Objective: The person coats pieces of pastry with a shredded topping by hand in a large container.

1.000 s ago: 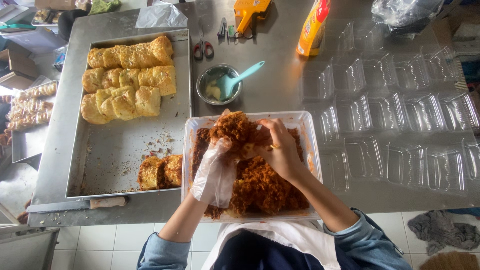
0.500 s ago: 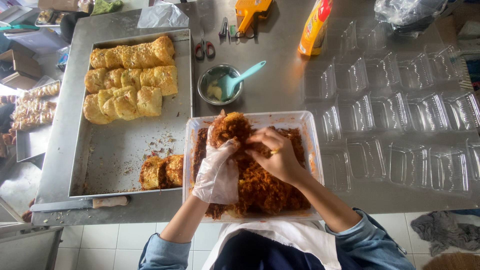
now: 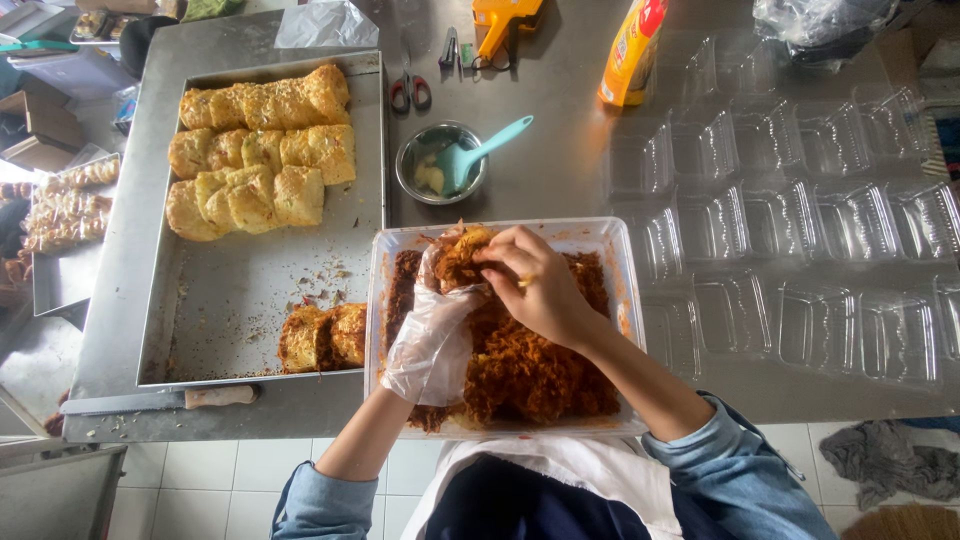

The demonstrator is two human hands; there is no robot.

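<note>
Head view: your gloved left hand (image 3: 435,330) cradles roll (image 3: 462,256) over tub (image 3: 610,262) of red-brown floss, bare right hand (image 3: 535,290) pinching floss onto it; two coated rolls (image 3: 323,337) on tray (image 3: 250,300), plain rolls (image 3: 260,150) uncoated, clear boxes (image 3: 800,230) unfilled

Many clear plastic clamshell boxes (image 3: 800,220) lie open in rows over the right part of the steel table (image 3: 560,180), each a shallow rectangle with rounded corners, edge to edge with its neighbours. Behind them, at the far edge, a yellow and orange bottle with a red cap (image 3: 630,50) stands upright, carrying a colourful printed label. A clear plastic bag (image 3: 820,20) sits bunched at the far right corner, and a flat clear bag (image 3: 325,25) lies behind the big metal tray. At the far left, clear bags of pale brown snacks (image 3: 65,205) are stacked beside brown cardboard boxes (image 3: 40,135).
</note>
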